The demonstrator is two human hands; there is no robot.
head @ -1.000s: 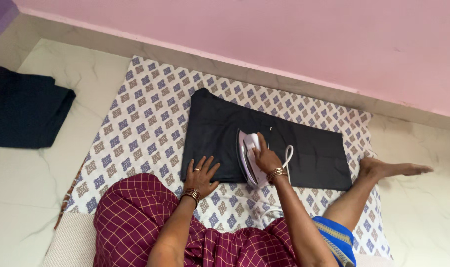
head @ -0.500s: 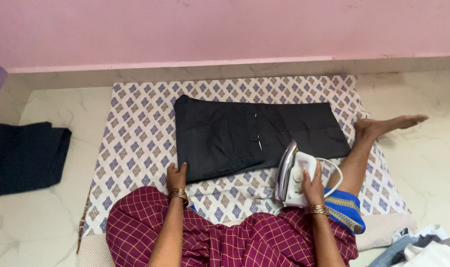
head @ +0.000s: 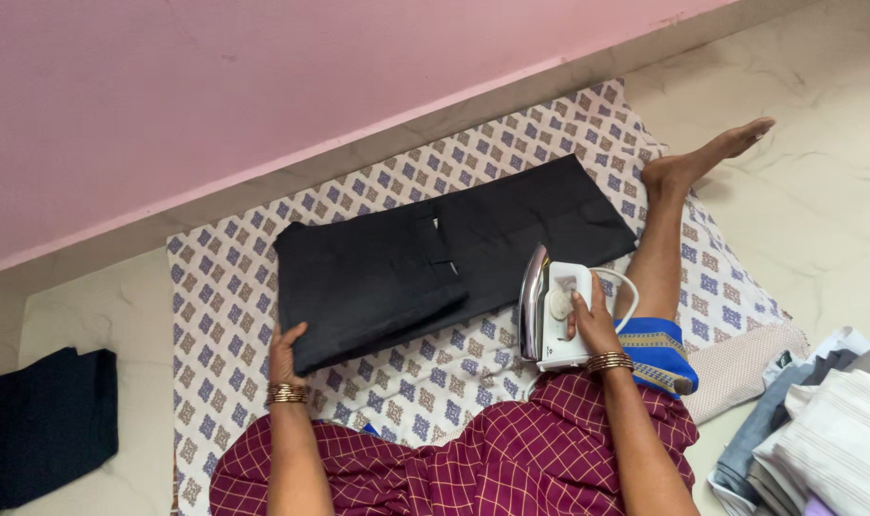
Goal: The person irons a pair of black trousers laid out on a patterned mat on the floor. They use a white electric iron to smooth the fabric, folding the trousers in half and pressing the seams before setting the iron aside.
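Note:
A black folded garment [head: 425, 258] lies on a white patterned sheet [head: 225, 287] spread on the floor. My left hand [head: 284, 355] grips the garment's near left corner, thumb on top. My right hand [head: 593, 320] is closed on the handle of a white electric iron [head: 550, 315], which stands upright on its heel on the sheet just off the garment's near right edge. The iron's white cord [head: 626, 291] loops to the right. My maroon checked skirt [head: 473, 459] fills the bottom of the view.
My bare leg and foot [head: 684, 172] stretch across the sheet's right side. A pile of folded clothes [head: 817, 440] sits at the bottom right. A dark blue cloth [head: 33, 420] lies on the marble floor at left. A pink wall [head: 263, 86] runs behind.
The iron came off the black garment and now stands upright beside it. My left hand moved from lying flat on the cloth to gripping its corner. The view swung right, revealing the clothes pile.

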